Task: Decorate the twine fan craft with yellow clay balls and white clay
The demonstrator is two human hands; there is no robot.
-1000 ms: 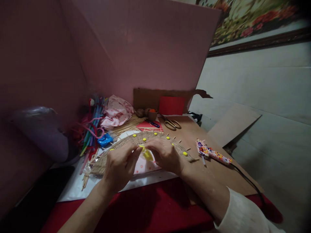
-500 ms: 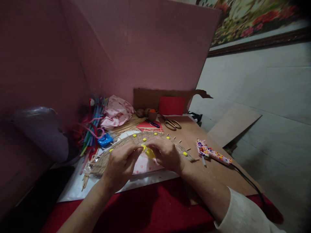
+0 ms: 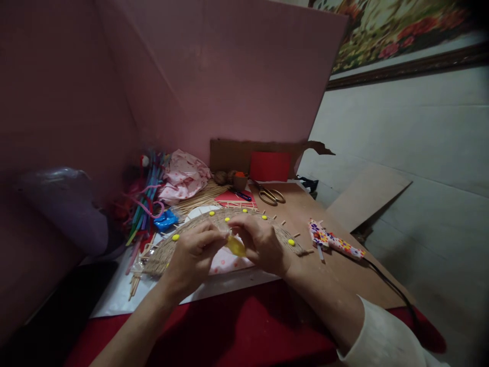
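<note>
Both hands, left hand [image 3: 193, 255] and right hand [image 3: 260, 242], pinch a small yellow packet [image 3: 236, 246] between fingertips just above the jute-wrapped arc [image 3: 160, 255] on the counter [image 3: 305, 214]; it appears light, soft and crinkly, best gripped at its edges.

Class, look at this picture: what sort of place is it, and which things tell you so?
Probably a home craft table: a floral glue gun, scissors and coloured pipe cleaners surround the hands.

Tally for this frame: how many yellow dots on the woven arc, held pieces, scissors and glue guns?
yellow dots on woven arc: 6
yellow piece between left hand and right hand: 1
scissors: 1
glue gun: 1
Total: 9
</note>
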